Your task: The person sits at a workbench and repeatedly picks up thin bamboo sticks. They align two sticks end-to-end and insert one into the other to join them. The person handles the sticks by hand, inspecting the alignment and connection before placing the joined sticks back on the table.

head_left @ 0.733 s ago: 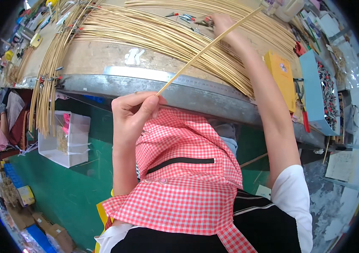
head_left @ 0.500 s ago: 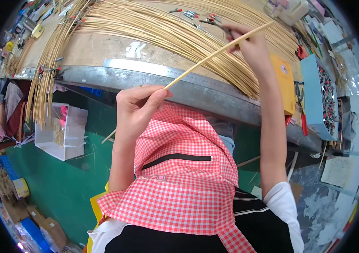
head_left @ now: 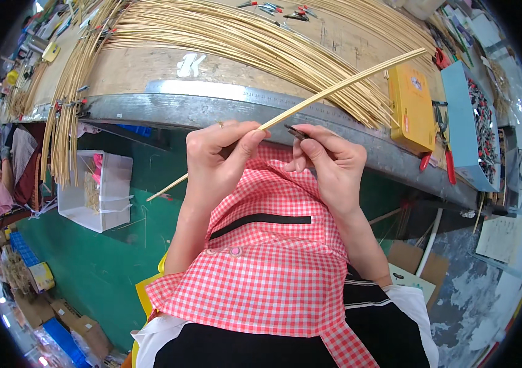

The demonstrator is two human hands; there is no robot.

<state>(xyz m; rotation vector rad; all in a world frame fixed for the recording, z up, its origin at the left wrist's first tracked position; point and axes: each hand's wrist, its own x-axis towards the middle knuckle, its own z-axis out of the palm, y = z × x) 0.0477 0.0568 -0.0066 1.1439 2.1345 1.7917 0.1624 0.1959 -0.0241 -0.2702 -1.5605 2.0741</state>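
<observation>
A long pale bamboo strip (head_left: 341,84) slants from lower left to upper right; whether it is a single strip or a few laid together is hard to tell. My left hand (head_left: 221,156) pinches it between thumb and fingers, and its tail runs down behind my wrist. Just to the right, my right hand (head_left: 337,162) is closed on a small dark metal clip (head_left: 296,132), its tip pointing toward the strip and close to my left fingertips. Both hands are in front of the table edge, over the red checked apron (head_left: 261,282).
Long bamboo strips (head_left: 212,27) cover the workbench, with a steel ruler (head_left: 212,91) along its edge. Several small clips (head_left: 298,15) lie at the back. At right are a yellow box (head_left: 411,110), red-handled pliers (head_left: 444,132) and a blue box (head_left: 466,122) of clips. A white bin (head_left: 98,196) stands below left.
My right hand has come down from above the table to beside my left hand, and the clip now shows in its fingers. My left hand has shifted slightly right with the strip.
</observation>
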